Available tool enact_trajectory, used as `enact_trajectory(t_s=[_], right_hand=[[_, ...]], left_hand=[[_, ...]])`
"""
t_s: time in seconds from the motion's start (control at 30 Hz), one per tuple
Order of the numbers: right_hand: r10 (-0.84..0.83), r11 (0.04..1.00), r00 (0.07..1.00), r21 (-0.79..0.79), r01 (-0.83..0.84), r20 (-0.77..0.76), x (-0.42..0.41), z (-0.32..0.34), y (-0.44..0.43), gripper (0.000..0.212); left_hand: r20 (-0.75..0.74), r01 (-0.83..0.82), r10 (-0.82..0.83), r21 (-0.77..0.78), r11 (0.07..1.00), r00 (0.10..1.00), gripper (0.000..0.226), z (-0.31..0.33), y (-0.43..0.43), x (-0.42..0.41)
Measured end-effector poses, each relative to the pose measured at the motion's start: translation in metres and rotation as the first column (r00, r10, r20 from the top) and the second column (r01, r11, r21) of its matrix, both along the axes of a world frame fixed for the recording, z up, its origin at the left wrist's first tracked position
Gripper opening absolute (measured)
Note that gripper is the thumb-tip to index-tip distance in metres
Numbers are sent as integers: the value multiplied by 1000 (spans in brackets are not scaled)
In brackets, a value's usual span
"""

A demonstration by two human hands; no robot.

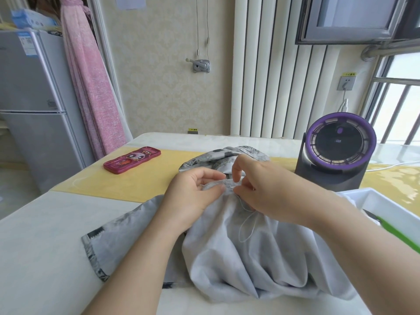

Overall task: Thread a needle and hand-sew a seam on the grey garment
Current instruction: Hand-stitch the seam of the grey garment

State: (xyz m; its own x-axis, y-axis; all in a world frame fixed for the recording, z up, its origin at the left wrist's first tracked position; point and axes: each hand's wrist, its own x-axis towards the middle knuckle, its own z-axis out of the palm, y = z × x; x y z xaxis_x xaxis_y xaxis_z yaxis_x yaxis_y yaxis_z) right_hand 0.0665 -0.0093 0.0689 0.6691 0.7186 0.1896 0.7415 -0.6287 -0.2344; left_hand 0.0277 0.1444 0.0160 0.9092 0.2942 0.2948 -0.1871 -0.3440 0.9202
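Grey garment [238, 258] lies bunched on the near part of the white table [45, 235], with its patterned side showing at the left edge and at the far fold behind the hands. Left hand [195, 196] grips a raised, folded hem of the garment, the thumb on the near side and the curled fingers on the far side. Right hand [270, 189] meets the same hem just beside the left hand; its thumb and curled forefinger pinch the fabric edge, and whether anything finer sits between those fingertips is too small to tell. White thread [246, 226] runs down from under the right hand and forms a loose loop on the cloth below it. Yellow runner [136, 180] crosses the table under the far part of the garment. Pink case [131, 160] lies flat on the runner, well apart to the left. Purple-rimmed fan [338, 153] stands upright on the right, behind the right hand. White tray [372, 198] sits at the right edge, near the right forearm, with a green item [402, 237] lying in it.
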Motion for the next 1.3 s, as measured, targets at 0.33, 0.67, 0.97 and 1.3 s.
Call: enact_trajectory(t_s=[0.33, 0.67, 0.97, 1.3], right_hand=[[7, 1000, 1000, 3, -7, -19, -1, 0, 2, 8], [-51, 992, 997, 117, 44, 57, 1, -13, 11, 12], [-68, 963, 998, 261, 66, 1, 10, -23, 16, 13], [300, 931, 867, 320, -176, -398, 23, 3, -13, 5]], left_hand=[[11, 1, -1, -14, 1000, 1000, 22, 1, 0, -1], [95, -105, 98, 70, 992, 991, 23, -2, -4, 1], [201, -146, 126, 89, 985, 972, 31, -4, -14, 1], [187, -75, 109, -181, 981, 976, 29, -2, -6, 6]])
